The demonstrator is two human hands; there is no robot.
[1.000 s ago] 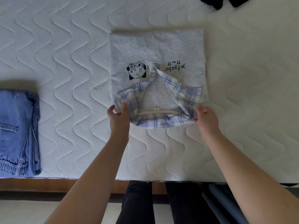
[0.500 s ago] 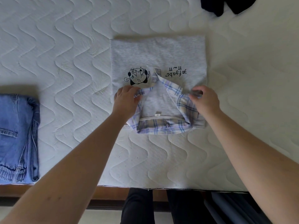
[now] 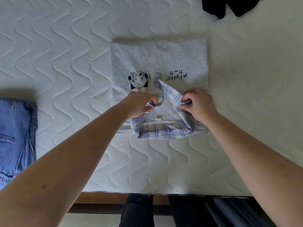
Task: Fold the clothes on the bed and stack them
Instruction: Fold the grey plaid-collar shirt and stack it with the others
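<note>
A folded grey shirt (image 3: pixel 157 58) lies flat at the middle of the white quilted mattress (image 3: pixel 57 54), its plaid collar (image 3: pixel 164 131) toward the person. The left hand (image 3: pixel 139 104), fingers curled, pinches the collar's left flap; the right hand (image 3: pixel 200 104), at three o'clock from it, pinches the right flap with bent fingers. Folded jeans (image 3: pixel 16 136) sit at nine o'clock of the shirt, well apart, at the mattress's edge. A dark garment (image 3: pixel 213 7) lies at one o'clock, near the top edge.
</note>
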